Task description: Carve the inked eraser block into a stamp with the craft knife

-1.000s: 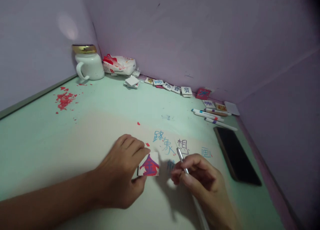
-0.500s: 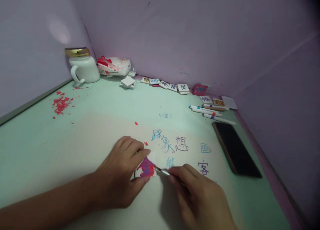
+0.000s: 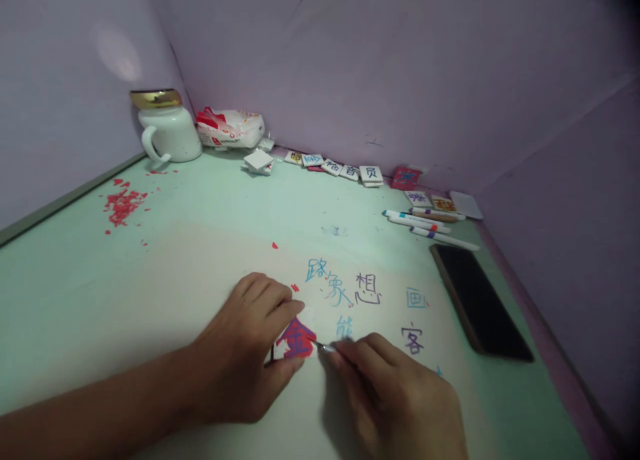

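Observation:
My left hand [image 3: 245, 350] pinches a small white square tile [image 3: 296, 339] flat on the table; the tile carries a red and purple painted character. My right hand [image 3: 395, 400] is closed round a thin metal-tipped tool [image 3: 326, 347], its tip resting at the tile's right edge. Both hands lie over a pale sheet [image 3: 215, 273] with several characters written in blue and purple ink [image 3: 345, 290] just beyond the hands.
A black phone [image 3: 480, 303] lies to the right. Several marker pens [image 3: 425, 227] and a row of small lettered tiles [image 3: 340, 170] sit along the back wall. A white mug with a gold lid [image 3: 167, 130], a snack bag [image 3: 230, 128] and red scraps [image 3: 123, 203] are at the far left.
My right hand turned the tool from upright to pointing left and brought its tip down to the tile's right edge. My left hand kept holding the tile in place.

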`<state>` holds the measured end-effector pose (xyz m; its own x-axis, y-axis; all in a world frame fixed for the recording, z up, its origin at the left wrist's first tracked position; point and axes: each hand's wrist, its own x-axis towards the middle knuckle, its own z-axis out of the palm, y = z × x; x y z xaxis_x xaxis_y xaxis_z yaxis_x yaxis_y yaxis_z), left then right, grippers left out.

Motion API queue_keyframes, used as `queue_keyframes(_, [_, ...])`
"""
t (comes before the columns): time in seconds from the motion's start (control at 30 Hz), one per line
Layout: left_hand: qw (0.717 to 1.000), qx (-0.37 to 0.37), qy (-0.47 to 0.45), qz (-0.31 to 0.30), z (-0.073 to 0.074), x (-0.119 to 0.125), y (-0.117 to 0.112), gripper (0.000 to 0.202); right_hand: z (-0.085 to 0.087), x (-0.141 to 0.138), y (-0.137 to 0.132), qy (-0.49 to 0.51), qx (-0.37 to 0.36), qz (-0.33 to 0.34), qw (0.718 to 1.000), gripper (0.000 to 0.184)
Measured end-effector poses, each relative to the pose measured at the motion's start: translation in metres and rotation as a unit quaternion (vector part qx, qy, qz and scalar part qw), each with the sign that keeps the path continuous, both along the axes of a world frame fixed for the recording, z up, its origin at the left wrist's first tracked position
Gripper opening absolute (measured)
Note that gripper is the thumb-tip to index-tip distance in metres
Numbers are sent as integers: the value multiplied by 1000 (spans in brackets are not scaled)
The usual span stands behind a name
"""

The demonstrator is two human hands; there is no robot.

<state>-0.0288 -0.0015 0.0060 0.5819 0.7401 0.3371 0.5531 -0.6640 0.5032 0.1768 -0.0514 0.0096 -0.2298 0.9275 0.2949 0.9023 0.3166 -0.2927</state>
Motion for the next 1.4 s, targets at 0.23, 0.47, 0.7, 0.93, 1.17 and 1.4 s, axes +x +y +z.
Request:
queue_keyframes(0.23, [1000, 4, -5, 0, -2, 0, 1, 27, 1, 4, 3, -30, -2, 44, 999, 24])
queue_keyframes(0.47, [999, 27, -17, 11, -6, 1, -1, 28, 3, 6, 6, 27, -90, 49, 994, 25])
queue_keyframes(0.7, [999, 24, -26, 16, -6, 1, -1, 29, 7, 5, 8, 43, -127, 53, 989, 23])
queue_keyframes(0.93, [999, 27, -32, 8, -7, 0, 0, 28, 5, 4, 1, -38, -65, 27, 997, 21])
queue_keyframes(1.17, [999, 31, -23, 4, -5, 0, -1, 27, 2, -5, -6, -39, -19, -32, 999, 18])
queue_keyframes(1.4, [999, 27, -20, 7, -5, 0, -2, 25, 2, -2, 1, -10, -18, 5, 1000, 21])
